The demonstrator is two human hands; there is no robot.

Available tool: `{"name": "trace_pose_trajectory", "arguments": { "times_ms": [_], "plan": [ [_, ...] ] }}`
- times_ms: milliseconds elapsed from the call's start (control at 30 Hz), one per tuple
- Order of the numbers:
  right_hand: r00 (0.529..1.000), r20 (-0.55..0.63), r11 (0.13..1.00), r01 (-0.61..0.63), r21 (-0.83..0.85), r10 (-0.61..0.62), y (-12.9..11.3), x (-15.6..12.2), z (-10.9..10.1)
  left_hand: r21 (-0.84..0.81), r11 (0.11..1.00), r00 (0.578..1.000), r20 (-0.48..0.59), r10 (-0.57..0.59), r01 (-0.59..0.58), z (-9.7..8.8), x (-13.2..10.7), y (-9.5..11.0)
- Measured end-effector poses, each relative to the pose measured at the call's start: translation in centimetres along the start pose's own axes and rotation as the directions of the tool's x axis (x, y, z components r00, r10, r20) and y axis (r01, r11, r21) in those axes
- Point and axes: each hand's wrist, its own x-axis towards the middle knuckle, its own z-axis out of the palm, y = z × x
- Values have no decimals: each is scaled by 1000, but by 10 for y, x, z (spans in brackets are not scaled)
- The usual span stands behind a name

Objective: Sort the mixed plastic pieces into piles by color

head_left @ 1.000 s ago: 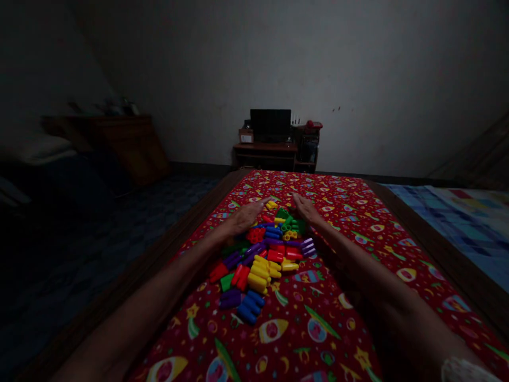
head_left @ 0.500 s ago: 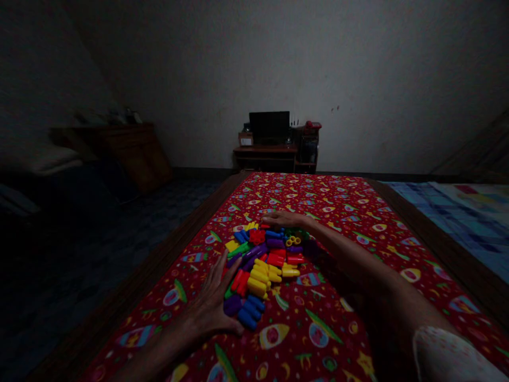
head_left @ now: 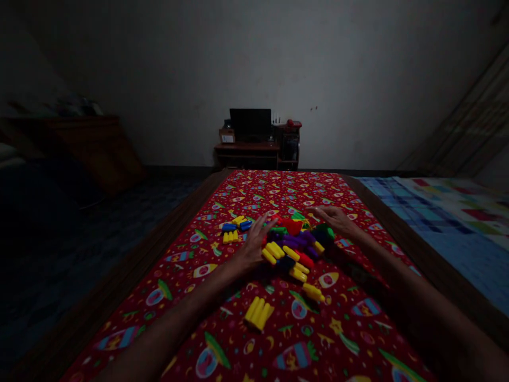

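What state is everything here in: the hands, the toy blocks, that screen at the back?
Left hand: open, fingers spread, at the pile's near left side.
Right hand: open, palm down, at the pile's far right edge.
Pile of plastic toy blocks: loose, mixed colours.
Yellow blocks: lying side by side, apart from the pile.
Screen: dark, upright.
Red printed cloth: spread flat.

A bare wall (head_left: 254,63) stood dimly lit behind a black monitor (head_left: 250,124) on a low wooden desk (head_left: 246,147), above a dark patterned floor (head_left: 119,212).
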Motion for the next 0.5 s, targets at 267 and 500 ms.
{"name": "trace_pose_trajectory", "arguments": {
  "times_ms": [267, 500],
  "plan": [
    [959, -202, 980, -196, 38, 200, 50, -39, 13, 91, 889, 886, -173, -429, 448, -30, -10, -73],
    [996, -43, 995, -74, 74, 77, 7, -27, 48, -147, 975, 986, 6, -167, 166, 13, 49, 10]
  ]
}}
